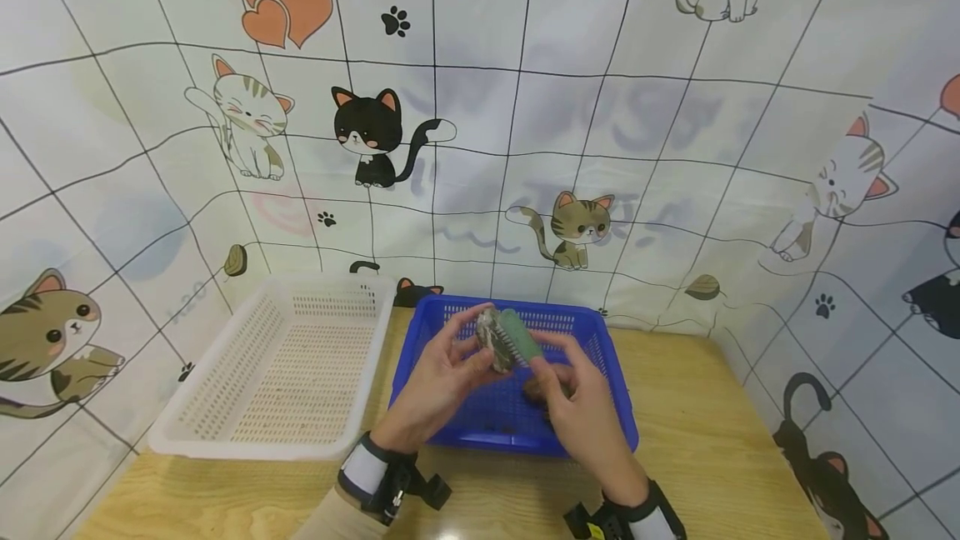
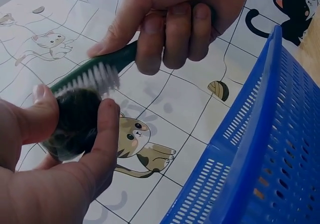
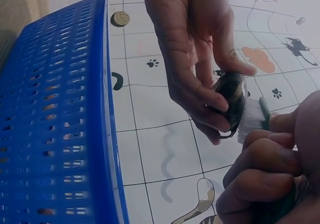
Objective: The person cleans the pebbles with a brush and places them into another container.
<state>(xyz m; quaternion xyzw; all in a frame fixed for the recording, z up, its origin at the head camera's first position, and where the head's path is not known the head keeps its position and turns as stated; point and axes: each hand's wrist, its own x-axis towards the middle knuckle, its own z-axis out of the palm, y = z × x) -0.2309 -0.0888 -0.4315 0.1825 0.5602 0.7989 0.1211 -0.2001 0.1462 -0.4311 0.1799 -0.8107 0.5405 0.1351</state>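
Above a blue basket (image 1: 622, 407), my left hand (image 1: 435, 386) pinches a dark, rounded, mottled lump (image 1: 491, 344) between thumb and fingers. Whether it is a shell or a stone I cannot tell; it looks glossy in the left wrist view. My right hand (image 1: 588, 407) grips a green scrub brush (image 1: 521, 336), with fingers curled round the handle. White bristles (image 2: 102, 79) touch the lump's edge in the left wrist view. Inside the basket, a brown lump (image 1: 534, 390) is partly hidden behind my right hand.
On the left stands a white perforated basket (image 1: 367, 390), beside the blue one. Both are on a wooden tabletop (image 1: 690, 440). A cat-print tiled sheet (image 1: 480, 107) hangs behind and along both sides. Each wrist wears a strapped camera.
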